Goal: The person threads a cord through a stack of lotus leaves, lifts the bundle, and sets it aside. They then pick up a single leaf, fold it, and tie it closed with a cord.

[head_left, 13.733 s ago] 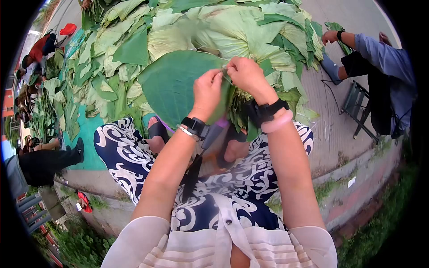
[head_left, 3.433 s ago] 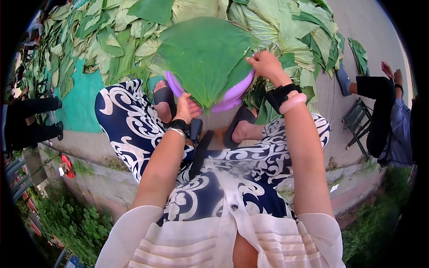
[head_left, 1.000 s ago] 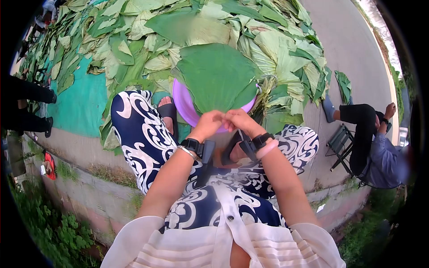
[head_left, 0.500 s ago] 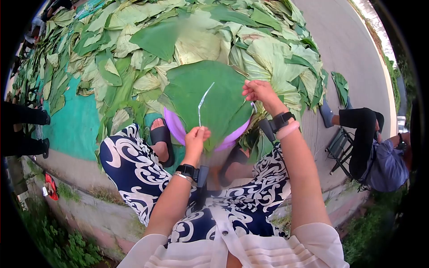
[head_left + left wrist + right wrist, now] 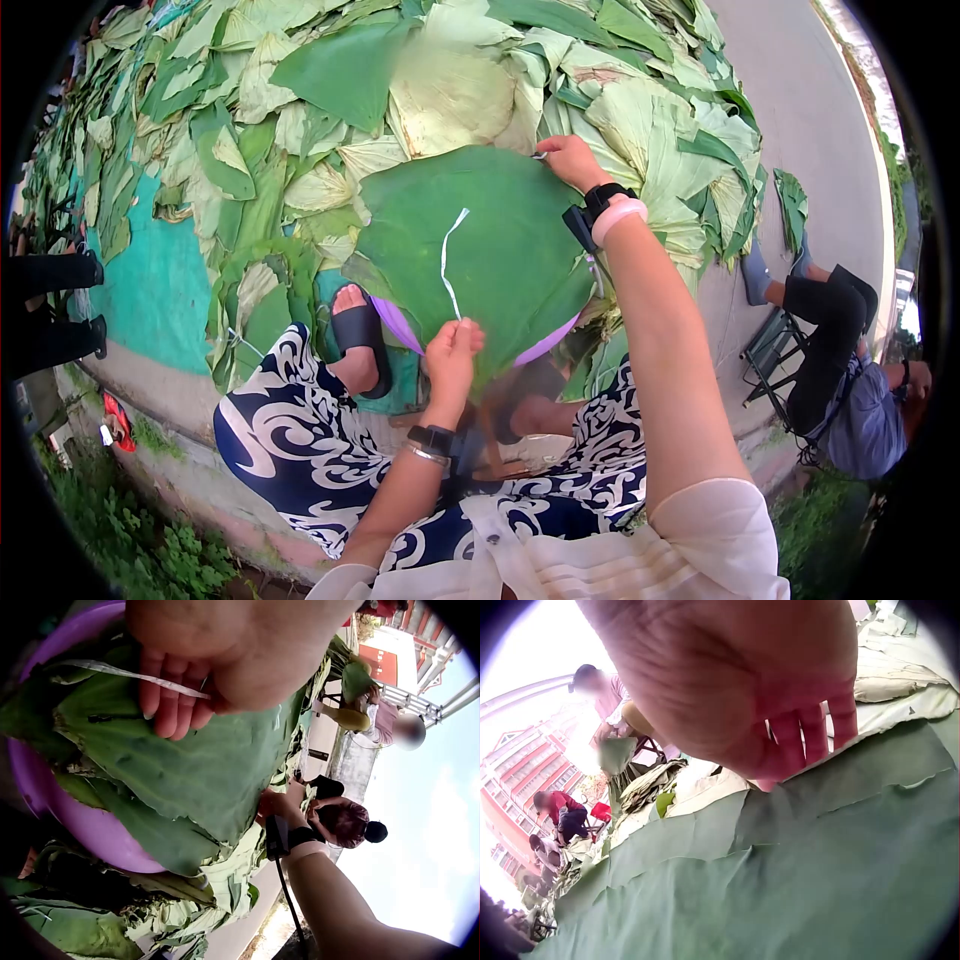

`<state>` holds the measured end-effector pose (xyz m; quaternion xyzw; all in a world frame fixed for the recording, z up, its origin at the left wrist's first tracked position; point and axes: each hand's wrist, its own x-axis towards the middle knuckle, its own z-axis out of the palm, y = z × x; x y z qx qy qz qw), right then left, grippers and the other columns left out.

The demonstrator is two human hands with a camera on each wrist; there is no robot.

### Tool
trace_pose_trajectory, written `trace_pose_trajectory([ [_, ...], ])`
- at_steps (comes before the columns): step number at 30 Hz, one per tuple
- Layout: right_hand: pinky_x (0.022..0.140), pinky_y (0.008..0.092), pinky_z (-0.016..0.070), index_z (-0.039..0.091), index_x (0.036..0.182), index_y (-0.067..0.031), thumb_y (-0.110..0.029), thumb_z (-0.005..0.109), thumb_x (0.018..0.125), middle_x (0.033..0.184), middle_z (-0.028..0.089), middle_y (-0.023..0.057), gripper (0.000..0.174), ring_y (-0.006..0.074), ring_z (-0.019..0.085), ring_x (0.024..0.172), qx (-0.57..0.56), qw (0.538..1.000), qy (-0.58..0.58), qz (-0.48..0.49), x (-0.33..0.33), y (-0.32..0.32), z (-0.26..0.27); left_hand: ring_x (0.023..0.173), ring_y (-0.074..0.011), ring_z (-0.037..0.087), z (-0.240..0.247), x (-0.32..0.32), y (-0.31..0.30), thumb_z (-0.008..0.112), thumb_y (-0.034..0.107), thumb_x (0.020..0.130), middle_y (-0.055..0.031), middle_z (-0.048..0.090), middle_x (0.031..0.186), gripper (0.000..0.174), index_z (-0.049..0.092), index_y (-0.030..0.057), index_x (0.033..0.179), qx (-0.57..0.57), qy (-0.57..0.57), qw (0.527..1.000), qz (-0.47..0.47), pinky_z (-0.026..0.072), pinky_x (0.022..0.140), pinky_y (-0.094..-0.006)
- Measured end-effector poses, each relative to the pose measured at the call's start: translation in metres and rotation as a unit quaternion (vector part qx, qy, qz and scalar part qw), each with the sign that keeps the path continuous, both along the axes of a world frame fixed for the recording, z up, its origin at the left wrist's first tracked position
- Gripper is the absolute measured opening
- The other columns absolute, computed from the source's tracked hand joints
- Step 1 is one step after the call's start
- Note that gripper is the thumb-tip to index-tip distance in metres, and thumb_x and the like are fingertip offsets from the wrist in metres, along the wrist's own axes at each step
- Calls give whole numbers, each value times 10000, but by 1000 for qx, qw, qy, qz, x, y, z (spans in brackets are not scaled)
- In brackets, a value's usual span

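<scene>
A stack of green lotus leaves (image 5: 480,240) covers most of a purple basin (image 5: 394,322) between the person's feet. The left hand (image 5: 452,360) pinches one end of a thin white string (image 5: 445,262), whose free end lies over the top leaf. In the left wrist view the string (image 5: 142,677) runs across the fingers, above the leaves (image 5: 172,765). At the far right edge of the stack, the right hand (image 5: 572,162) pinches the leaf rim, with a small whitish bit showing at its fingertips. Close up, its fingers (image 5: 810,735) reach behind the leaf edge.
A large heap of lotus leaves (image 5: 620,120) spreads behind the basin, partly over a green sheet (image 5: 155,265). Sandalled feet (image 5: 355,330) flank the basin. Another person (image 5: 850,400) sits on a folding stool at the right. Dark-trousered legs (image 5: 55,275) show at the left.
The hands, together over the basin a second ago, are now apart. The right hand has moved out to the leaves' far edge. The left hand has kept the string and shifted slightly nearer the body.
</scene>
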<state>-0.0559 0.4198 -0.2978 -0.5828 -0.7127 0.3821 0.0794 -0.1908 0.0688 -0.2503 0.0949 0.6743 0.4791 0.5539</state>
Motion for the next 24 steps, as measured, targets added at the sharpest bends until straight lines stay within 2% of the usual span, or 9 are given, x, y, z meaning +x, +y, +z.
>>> trace_pose_trajectory([
  [2,816,364,508,721,986,-69,-179,647,750,955,696,178,270,308,664,909,-17,999,-20,22,2,4,-21,713,-90,600,1,0,1,514,239,984,-44,668,816,268,638,9,924,-3,-2,1000,3,479,673,-227],
  [8,756,407,517,720,859,-67,-228,680,753,839,686,182,197,337,655,810,31,992,-108,55,4,-3,-14,704,-97,601,0,0,2,527,235,975,-44,656,789,263,626,0,910,-11,8,1000,-1,494,677,-242],
  [11,739,424,519,716,843,-67,-269,649,768,816,683,179,226,347,653,796,67,991,-115,14,1,-10,20,695,-100,603,-6,2,0,524,236,976,-51,656,779,269,624,-4,906,-2,19,1000,1,493,671,-244],
  [14,740,431,520,717,846,-68,-313,608,778,823,683,177,277,354,651,807,156,977,-140,45,-1,-10,55,692,-104,605,-8,3,0,520,234,977,-54,656,776,272,622,-7,904,8,29,1000,-3,492,668,-246],
  [17,742,435,520,716,857,-64,-331,588,774,831,684,174,308,361,649,808,124,978,-158,52,-3,-10,86,695,-109,605,-6,2,-1,513,226,978,-55,655,775,270,621,-9,902,17,40,999,-11,492,673,-250],
  [21,762,434,516,719,872,-56,-386,581,800,862,687,175,364,371,649,811,63,993,-97,10,-2,-29,117,708,-116,607,-6,1,-2,508,216,979,-59,653,789,265,617,-14,905,21,39,999,-24,493,686,-259],
  [24,749,415,502,717,851,-40,-376,532,864,799,680,186,384,350,650,769,28,999,-12,-21,0,-65,133,726,-124,612,-7,-1,-2,508,202,976,-70,658,821,252,618,-19,926,24,12,999,-24,496,695,-264],
])
